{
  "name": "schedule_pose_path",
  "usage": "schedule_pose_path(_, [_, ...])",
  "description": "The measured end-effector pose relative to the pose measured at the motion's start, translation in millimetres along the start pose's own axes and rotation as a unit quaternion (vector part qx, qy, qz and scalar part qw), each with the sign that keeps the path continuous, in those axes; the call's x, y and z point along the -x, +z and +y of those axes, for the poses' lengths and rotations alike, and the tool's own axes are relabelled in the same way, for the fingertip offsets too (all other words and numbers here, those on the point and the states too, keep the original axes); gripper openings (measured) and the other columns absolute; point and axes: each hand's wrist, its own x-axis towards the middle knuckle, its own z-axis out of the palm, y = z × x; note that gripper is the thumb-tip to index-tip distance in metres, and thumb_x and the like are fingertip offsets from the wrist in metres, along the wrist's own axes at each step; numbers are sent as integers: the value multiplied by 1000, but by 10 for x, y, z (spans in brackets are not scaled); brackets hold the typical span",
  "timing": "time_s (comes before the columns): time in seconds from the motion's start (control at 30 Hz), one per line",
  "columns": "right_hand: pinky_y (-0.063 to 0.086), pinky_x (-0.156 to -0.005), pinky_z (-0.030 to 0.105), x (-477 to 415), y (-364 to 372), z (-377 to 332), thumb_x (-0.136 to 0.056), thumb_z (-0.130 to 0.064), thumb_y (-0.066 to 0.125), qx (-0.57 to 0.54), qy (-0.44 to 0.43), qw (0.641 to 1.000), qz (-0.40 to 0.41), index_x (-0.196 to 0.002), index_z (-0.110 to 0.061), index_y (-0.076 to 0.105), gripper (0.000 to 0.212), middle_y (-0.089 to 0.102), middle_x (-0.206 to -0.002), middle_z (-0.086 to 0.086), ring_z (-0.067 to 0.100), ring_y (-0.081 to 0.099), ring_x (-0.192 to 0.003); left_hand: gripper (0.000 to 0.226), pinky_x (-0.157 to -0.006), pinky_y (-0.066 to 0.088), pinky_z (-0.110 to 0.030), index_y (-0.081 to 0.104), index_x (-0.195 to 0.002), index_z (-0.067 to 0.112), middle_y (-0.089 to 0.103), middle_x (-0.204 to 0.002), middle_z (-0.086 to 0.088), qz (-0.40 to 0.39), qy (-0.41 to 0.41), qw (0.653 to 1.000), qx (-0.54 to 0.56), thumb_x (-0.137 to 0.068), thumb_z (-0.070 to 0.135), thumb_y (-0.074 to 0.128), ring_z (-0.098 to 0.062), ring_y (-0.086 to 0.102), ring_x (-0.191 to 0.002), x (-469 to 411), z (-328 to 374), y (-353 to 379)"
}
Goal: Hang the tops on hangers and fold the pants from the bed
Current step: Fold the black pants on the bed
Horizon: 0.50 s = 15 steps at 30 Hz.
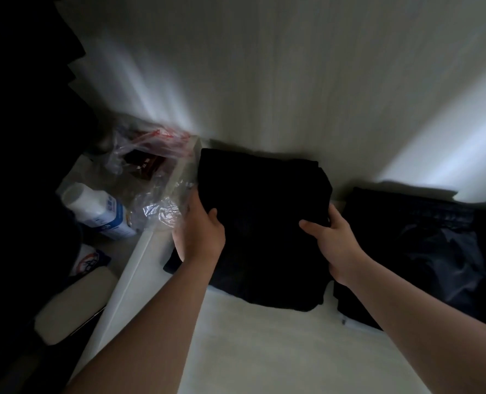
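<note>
The folded black pants (264,223) lie on the white shelf (264,351); the left hand (199,237) and right hand (334,243) grip their sides, thumbs on top, fingers curled round, likely so the folds do not fall open.

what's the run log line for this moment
left hand: grips folded black fabric garment, left edge | right hand: grips its right edge | garment: lies on white surface | beside: dark grey fabric garment

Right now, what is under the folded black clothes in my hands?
The white surface shows at the near edge of the folded black clothes; your left hand grips their left side, fingers hidden below. The rest underneath is covered.
</note>
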Motion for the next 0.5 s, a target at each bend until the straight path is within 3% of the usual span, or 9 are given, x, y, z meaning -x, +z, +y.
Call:
schedule_pose_path(0.1, [57, -68, 23, -47, 27, -9, -96, -12, 66, 105, -10, 994, -7, -142, -40, 49, 56, 68, -117, -7, 15, 72, -92, 60, -105, 36, -47, 27, -153, 18, 51, -147, -9, -6, -26, 997, -67, -99, 18, 53, -33, 50, -131, 72, -34, 76])
schedule_pose_path(0.23, [47, -97, 33, -65, 43, -58, -95, -17, 68, 252, -47, 966, 21, -153, -29, 32, 69, 57, -136, 0, 24, 56, -126, 72, -115, 28, -48, 10, -159, 18, 33, -160, -11, -33, -34, 994, -103, -100, 18, 52, -36, 35, -143, 119, -29, 143])
schedule_pose_path(0.27, [43, -103, 36, -14, 61, -62, -94, -20, 68, 322, -79, 942, 43, -157, -29, 20, 80, 49, -145, 2, 26, 47, -134, 78, -115, 29, -49, 8, -159, 19, 29, -161, -11, -26, -15, 994, -108, -98, 17, 56, -36, 34, -143, 140, -19, 124])
schedule_pose_path(0.33, [32, -114, 49, 159, 118, -38, -90, -25, 69, 481, -184, 851, 102, -159, -29, 0, 98, 23, -161, 7, 33, 25, -146, 84, -112, 34, -52, 13, -159, 20, 25, -162, -11, 3, 65, 989, -131, -92, 17, 63, -36, 32, -144, 210, -13, 90])
schedule_pose_path(0.4, [26, -116, 56, 309, 188, 69, -84, -30, 67, 585, -298, 746, 110, -160, -30, -1, 102, 7, -166, 8, 35, 11, -152, 78, -116, 33, -54, 22, -158, 20, 23, -163, -11, 14, 162, 976, -143, -90, 22, 62, -34, 24, -148, 314, -64, 113])
schedule_pose_path(0.47, [19, -119, 58, 338, 261, 190, -86, -40, 61, 642, -326, 690, 64, -160, -33, 3, 95, 0, -168, 9, 36, 2, -154, 68, -121, 24, -54, 26, -158, 25, 21, -166, -10, -23, 208, 965, -160, -96, 32, 53, -32, 17, -152, 410, -133, 172])
schedule_pose_path(0.5, [13, -121, 58, 295, 279, 246, -91, -48, 55, 666, -307, 679, 43, -160, -35, 1, 89, -6, -169, 9, 35, -6, -154, 64, -122, 19, -54, 23, -159, 29, 17, -167, -8, -54, 205, 961, -176, -99, 39, 45, -31, 13, -154, 425, -165, 209])
